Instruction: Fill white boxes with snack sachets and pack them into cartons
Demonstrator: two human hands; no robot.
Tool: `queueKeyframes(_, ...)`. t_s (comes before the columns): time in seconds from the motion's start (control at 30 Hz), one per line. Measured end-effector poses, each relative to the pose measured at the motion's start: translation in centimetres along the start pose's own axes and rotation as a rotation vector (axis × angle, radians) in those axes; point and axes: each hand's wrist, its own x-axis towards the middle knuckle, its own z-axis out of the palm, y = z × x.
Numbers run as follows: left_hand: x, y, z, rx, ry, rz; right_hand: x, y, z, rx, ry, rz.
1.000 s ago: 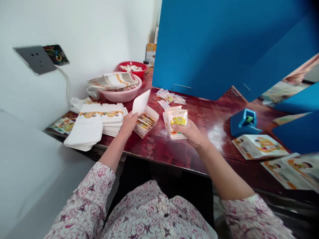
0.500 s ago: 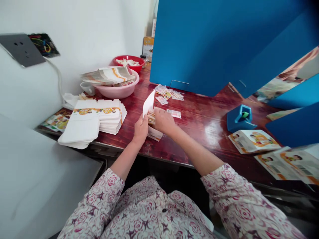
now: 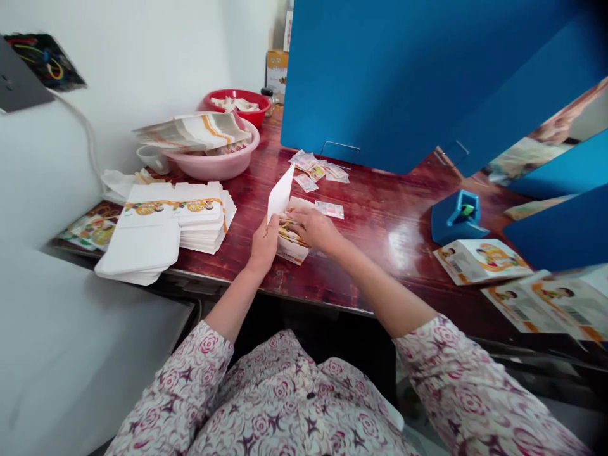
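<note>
A small white carton (image 3: 291, 248) lies open near the front edge of the dark red table (image 3: 380, 234), its lid flap (image 3: 280, 192) standing up. Colourful sachets fill it. My left hand (image 3: 264, 244) grips the carton's left side below the flap. My right hand (image 3: 314, 227) lies over the carton's opening, fingers curled down onto the sachets inside. One loose sachet (image 3: 330, 209) rests just beyond my right hand. More loose sachets (image 3: 317, 171) lie further back by a blue board (image 3: 370, 82).
A stack of flat unfolded cartons (image 3: 166, 221) sits to the left. Behind it are a pink basin (image 3: 213, 161) holding flat cartons and a red bowl (image 3: 235, 104). A blue tape dispenser (image 3: 456, 218) and printed boxes (image 3: 482, 261) lie to the right.
A second ago my right hand held a bundle of sachets above the table. It has since moved left and pressed them into the carton, which my left hand keeps steady.
</note>
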Motion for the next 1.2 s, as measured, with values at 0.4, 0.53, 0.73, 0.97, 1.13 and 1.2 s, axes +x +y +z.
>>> queueKeyframes(0.4,0.9,-0.2,0.1,-0.08,-0.058,0.061,-1.4,0.5,-1.8,0.336,-0.012,-0.054)
queueKeyframes(0.53,1.4,-0.1,0.0,-0.131,-0.13,0.043,-2.8,1.6,-4.6,0.314,-0.149,-0.221)
queueKeyframes(0.73,2.6,-0.4,0.1,-0.172,-0.239,0.036,-2.2,0.5,-4.2,-0.019,-0.289,-0.18)
queueKeyframes(0.97,3.1,-0.2,0.7,-0.196,-0.22,-0.008,-2.6,-1.9,-3.4,-0.166,-0.255,0.011)
queueKeyframes(1.13,3.1,0.6,0.6,-0.216,-0.417,-0.038,-6.4,-3.5,-3.3,-0.095,-0.166,-0.001)
queueKeyframes(1.2,3.1,0.9,0.6,-0.19,-0.471,-0.053,-7.8,-3.4,-3.6,0.059,-0.037,0.006)
